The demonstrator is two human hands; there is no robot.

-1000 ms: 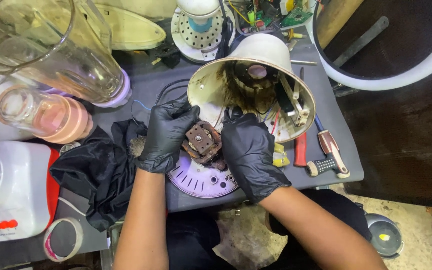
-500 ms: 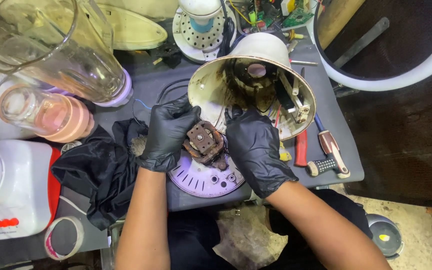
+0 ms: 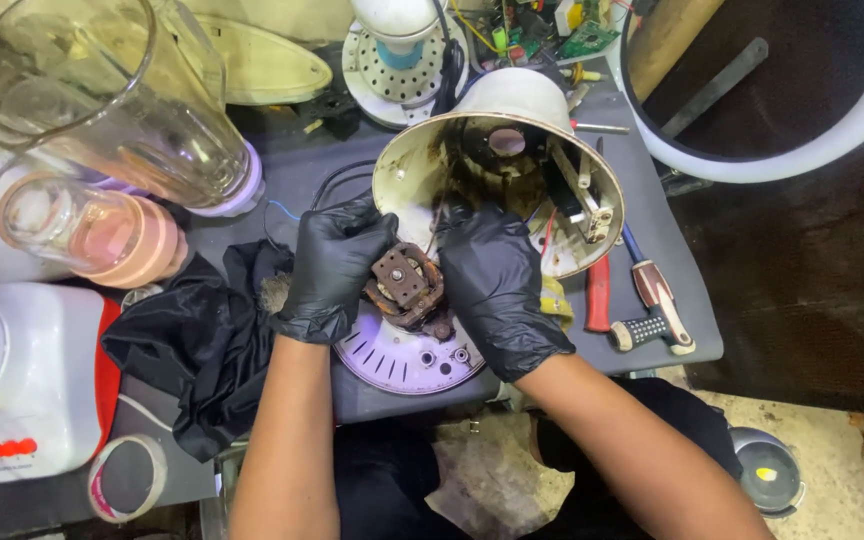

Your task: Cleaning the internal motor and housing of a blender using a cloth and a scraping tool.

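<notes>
while gloved hands grip, rusty blocky motor, cream cone housing

Light falls on my bench from above, soft and fairly even, bright enough to read everything on it. My black gloves, left hand and right hand, catch small dull sheens on the knuckles. The glass jar shows pale glare along its wall, and the white jug is nearly washed out. Inside the cream housing it turns dark and shadowed. The floor at the right sits dim. Focus holds sharp at the centre; the edges bend and soften slightly.
</notes>
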